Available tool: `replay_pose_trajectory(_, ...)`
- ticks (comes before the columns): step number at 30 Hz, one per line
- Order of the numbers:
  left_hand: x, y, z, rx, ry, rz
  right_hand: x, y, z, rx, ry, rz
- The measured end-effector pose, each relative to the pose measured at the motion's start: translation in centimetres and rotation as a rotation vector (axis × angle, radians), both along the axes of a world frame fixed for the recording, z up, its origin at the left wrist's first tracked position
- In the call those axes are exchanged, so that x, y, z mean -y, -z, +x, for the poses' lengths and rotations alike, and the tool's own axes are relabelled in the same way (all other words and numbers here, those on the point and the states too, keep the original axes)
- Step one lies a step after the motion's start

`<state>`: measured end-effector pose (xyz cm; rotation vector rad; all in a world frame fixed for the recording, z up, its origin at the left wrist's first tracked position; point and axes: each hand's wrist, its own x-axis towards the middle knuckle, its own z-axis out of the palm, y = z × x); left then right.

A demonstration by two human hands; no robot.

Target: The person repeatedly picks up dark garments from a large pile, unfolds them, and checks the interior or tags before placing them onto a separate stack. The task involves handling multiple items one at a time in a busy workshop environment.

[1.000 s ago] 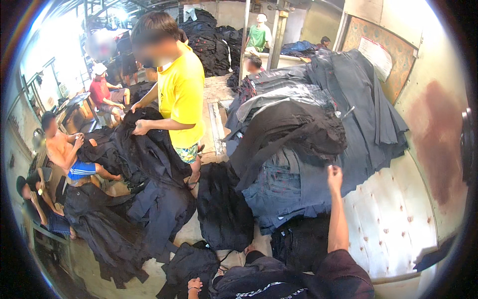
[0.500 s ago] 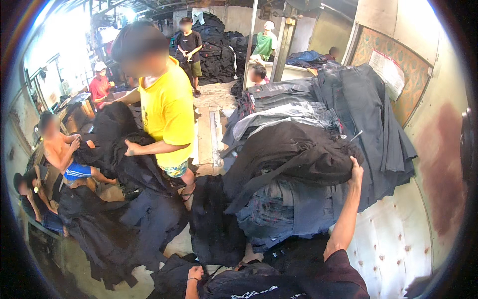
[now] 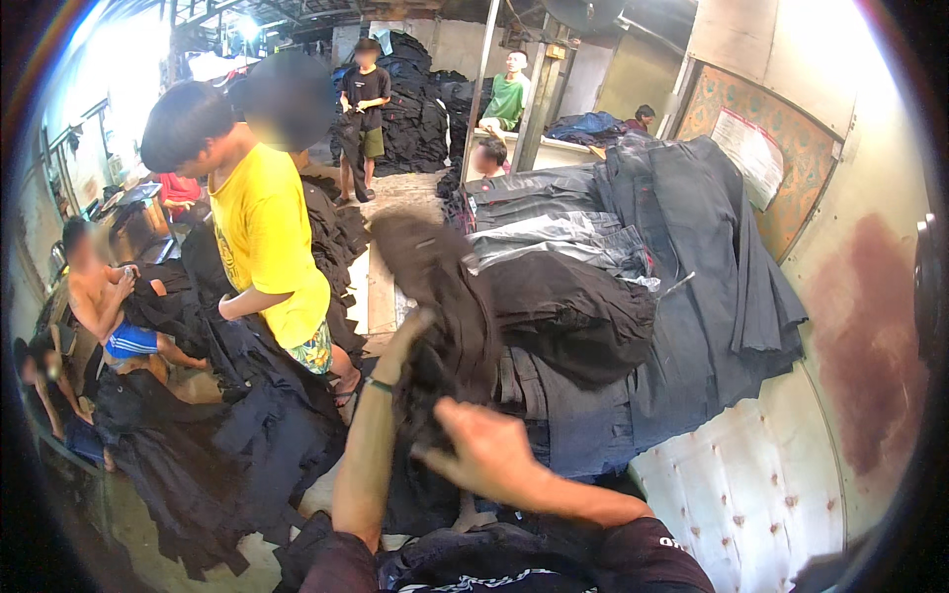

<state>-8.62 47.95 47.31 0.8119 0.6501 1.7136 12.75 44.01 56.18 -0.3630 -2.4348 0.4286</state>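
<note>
Both hands [image 3: 489,450], grips too blurred to tell, overlap a dark garment [image 3: 450,296], lengthwise upright, top leaning left.

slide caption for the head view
Left hand at a blurred dark garment, right hand close by, beside a clothing pile.

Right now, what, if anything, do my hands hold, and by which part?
It cannot be told. The left grip is at the left edge of a dark garment, but blur hides whether it or the right grip is closed.
</note>
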Motion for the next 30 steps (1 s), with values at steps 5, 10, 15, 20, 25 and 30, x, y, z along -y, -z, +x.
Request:
replay_pose_trajectory(5, 8.7, 7.0, -1.5, -0.163, -0.336, -0.07, -7.3, 4.2, 7.1, 0.04, -0.311, -0.435)
replay_pose_trajectory(10, 19.8, 13.0, 7.0, 0.195, -0.434, -0.129, -26.6, 12.7, 16.9, -0.163, 1.146, 0.099)
replay_pose_trajectory(15, 25.7, 11.6, 12.0, 0.477, 0.021, 0.081, -36.8, 19.1, 24.7, -0.486, 1.198, -0.818)
replay_pose_trajectory(20, 26.0, 7.2, 10.0, -0.698, 0.266, -0.175, -38.2, 16.5, 25.6, -0.371, 0.91, -0.734)
replay_pose_trajectory(25, 24.1, 5.4, 11.2, -0.685, 0.451, -0.38, -35.2, 12.3, 25.4, -0.598, 0.593, -1.009)
replay_pose_trajectory(30, 24.4, 6.2, 10.7, -0.39, 0.305, -0.485, -34.7, 14.5, 26.6, -0.265, 0.605, -1.29)
